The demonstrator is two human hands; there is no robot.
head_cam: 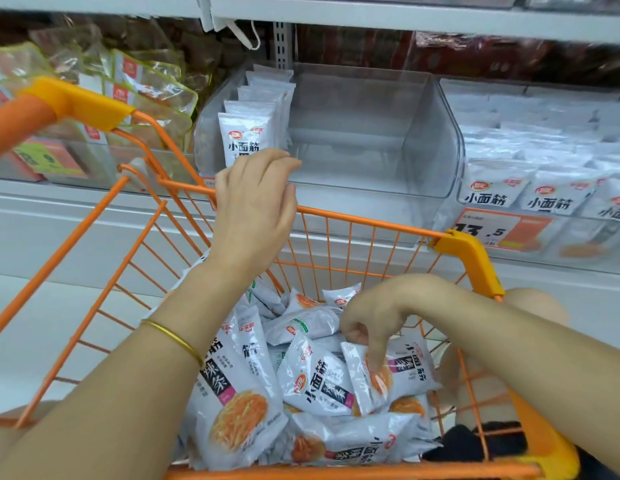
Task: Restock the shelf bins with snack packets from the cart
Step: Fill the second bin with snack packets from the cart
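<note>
At the far left of the shelf, a bin holds yellow-edged clear packets [152, 95], with a price tag [47, 157] in front. The orange wire cart [367, 221] stands just before the shelf, its handle [72, 102] rising at upper left.

The left hand [256, 202] is raised above the cart's far rim, in front of the clear shelf bin [422, 133]. Its grip is loose and empty, fingers half curled and holding nothing. A gold bangle [173, 339] circles that wrist. Just behind the hand, a short row of white snack packets [253, 123] stands upright against the bin's left wall; the rest of the bin is bare.

Inside the cart lies a loose heap of the same white snack packets [239, 403], printed with black characters and a picture of orange strips.

The right hand [367, 327] reaches down into the heap, its grip pinched closed on the top edge of one packet [398, 372] lying near the cart's right side.

Further right, the neighbouring bin [544, 150] is filled with more white packets, and an orange price label [502, 233] hangs below it.
</note>
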